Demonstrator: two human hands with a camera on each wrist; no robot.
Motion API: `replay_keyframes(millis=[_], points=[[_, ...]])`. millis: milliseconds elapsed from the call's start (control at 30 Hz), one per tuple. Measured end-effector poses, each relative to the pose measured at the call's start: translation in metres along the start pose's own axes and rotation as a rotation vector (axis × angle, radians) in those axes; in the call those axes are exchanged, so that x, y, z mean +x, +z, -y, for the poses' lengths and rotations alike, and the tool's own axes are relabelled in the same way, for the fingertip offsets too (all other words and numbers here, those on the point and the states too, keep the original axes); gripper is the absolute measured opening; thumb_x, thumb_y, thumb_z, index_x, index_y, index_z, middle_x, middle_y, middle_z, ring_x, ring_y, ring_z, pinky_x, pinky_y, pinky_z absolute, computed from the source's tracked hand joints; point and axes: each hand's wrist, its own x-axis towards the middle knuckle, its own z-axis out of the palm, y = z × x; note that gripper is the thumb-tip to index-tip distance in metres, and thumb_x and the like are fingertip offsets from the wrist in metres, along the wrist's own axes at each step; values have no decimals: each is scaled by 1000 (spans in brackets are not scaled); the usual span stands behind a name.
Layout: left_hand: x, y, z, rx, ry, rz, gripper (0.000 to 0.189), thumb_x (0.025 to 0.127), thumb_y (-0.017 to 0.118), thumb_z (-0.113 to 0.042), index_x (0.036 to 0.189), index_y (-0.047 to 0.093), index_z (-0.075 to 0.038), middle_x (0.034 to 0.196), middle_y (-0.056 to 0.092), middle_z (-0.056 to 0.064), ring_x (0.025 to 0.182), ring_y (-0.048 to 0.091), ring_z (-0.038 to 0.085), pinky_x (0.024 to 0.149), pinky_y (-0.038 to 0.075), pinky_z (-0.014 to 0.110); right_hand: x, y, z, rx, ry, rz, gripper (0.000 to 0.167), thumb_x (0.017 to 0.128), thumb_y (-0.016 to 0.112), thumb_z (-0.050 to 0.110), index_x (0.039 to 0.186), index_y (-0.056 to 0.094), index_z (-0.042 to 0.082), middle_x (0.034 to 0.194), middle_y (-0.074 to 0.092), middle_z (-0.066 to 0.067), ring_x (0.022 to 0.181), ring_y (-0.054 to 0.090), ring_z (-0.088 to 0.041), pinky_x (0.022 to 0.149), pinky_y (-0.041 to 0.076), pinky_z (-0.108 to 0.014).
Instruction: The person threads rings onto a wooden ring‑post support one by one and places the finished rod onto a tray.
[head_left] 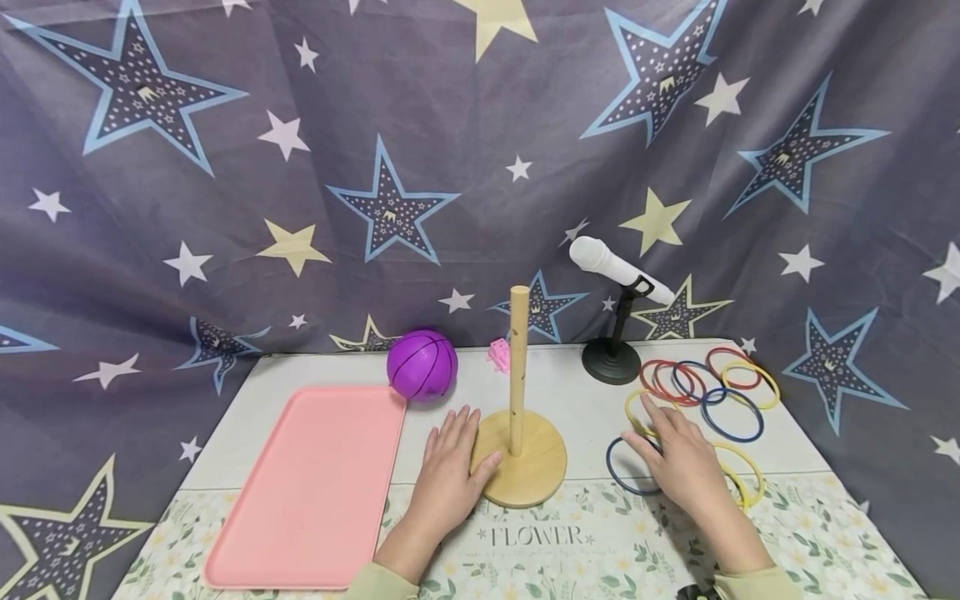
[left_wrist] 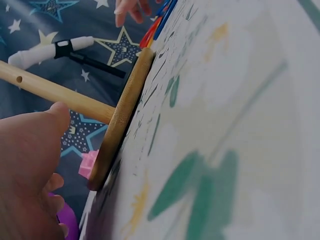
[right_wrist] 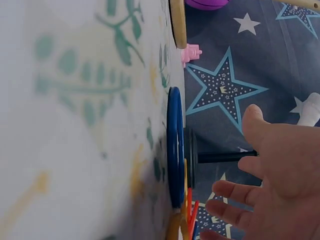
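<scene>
A wooden stand with an upright post (head_left: 519,367) and a round base (head_left: 543,467) is in the middle of the table. Beside the base lies my left hand (head_left: 447,479), fingers extended and thumb reaching over the edge of the base. In the left wrist view, the thumb of that hand (left_wrist: 30,170) overlaps the post (left_wrist: 82,105). My right hand (head_left: 686,458) is over the coloured rings with fingers spread and nothing gripped. Nearest to it are a blue ring (head_left: 609,465) and a yellow ring (head_left: 627,410). The right wrist view has the blue ring (right_wrist: 172,150) flat on the table, below the open fingers.
Left of the stand lies a pink tray (head_left: 307,492), with a purple ball (head_left: 422,365) at its back corner. A small pink toy (head_left: 498,355) sits behind the post. A white microphone (head_left: 618,267) on a black stand (head_left: 611,361) and several red, blue and yellow rings (head_left: 762,417) occupy the back right.
</scene>
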Motion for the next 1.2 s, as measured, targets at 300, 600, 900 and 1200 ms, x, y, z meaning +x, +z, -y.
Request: replay_keyframes(millis=[300,600,900,1200], points=[[0,6,7,-78,-43,43,78,110,64,-48,168,42,1,174,37,25,164,27,46,133,15,66,1,-1,-12,81,41,56,81,111,60,57,171,40,7,157,46,-37,138,48,-61,106,44,-80],[-1,8,10,-99,-27,70,76,110,66,-43,166,43,2,171,41,26,162,30,47,134,12,66,2,-1,-19,149,42,78,70,109,70,46,160,53,0,126,63,-19,114,68,-40,93,57,-64],[-2,10,13,-69,-11,85,75,111,65,-46,165,46,2,167,48,24,160,36,46,133,11,67,4,0,-25,138,30,106,59,106,75,42,148,66,1,109,65,-7,92,57,-22,79,50,-46],[-3,11,15,-63,-4,81,77,108,70,-45,164,47,2,167,49,22,160,37,46,134,11,67,4,1,-30,169,47,129,51,103,80,36,141,72,3,116,70,-9,106,65,-29,94,56,-59]])
